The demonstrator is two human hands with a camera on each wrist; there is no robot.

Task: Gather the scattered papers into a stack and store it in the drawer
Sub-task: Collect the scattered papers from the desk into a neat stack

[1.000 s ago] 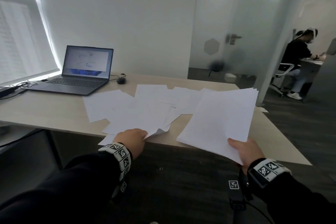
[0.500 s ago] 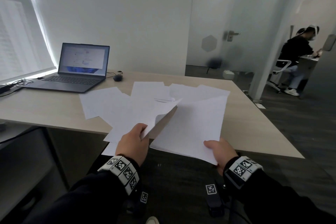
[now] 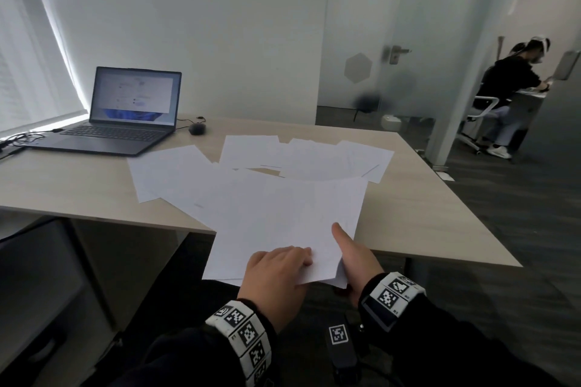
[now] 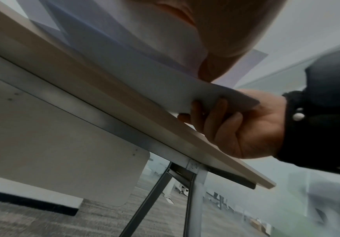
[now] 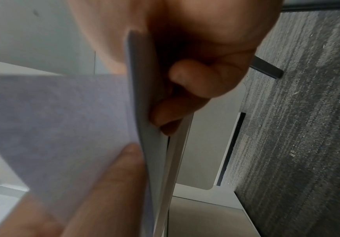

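Matt white paper sheets (image 3: 283, 217) lie on a smooth, pale wood-look desk (image 3: 424, 214) with grey metal legs (image 4: 195, 200). The floor (image 5: 297, 128) is rough grey carpet; the far partition (image 3: 408, 41) is frosted glass.

An open laptop (image 3: 125, 116) and a mouse (image 3: 197, 128) sit on the desk (image 3: 418, 198); a seated person (image 3: 509, 94) works beyond.

office: desk (image 3: 94, 195), laptop (image 3: 125, 113), glass partition (image 3: 393, 41)

Papers (image 3: 283, 214): we see plain white sheets.
Desk (image 3: 424, 214): we see pale beige wood grain.
Laptop (image 3: 125, 122): we see a dark grey body, white-and-blue screen.
Wristbands (image 3: 248, 336): we see white with black square markers.
Carpet (image 3: 518, 229): we see streaked dark grey.
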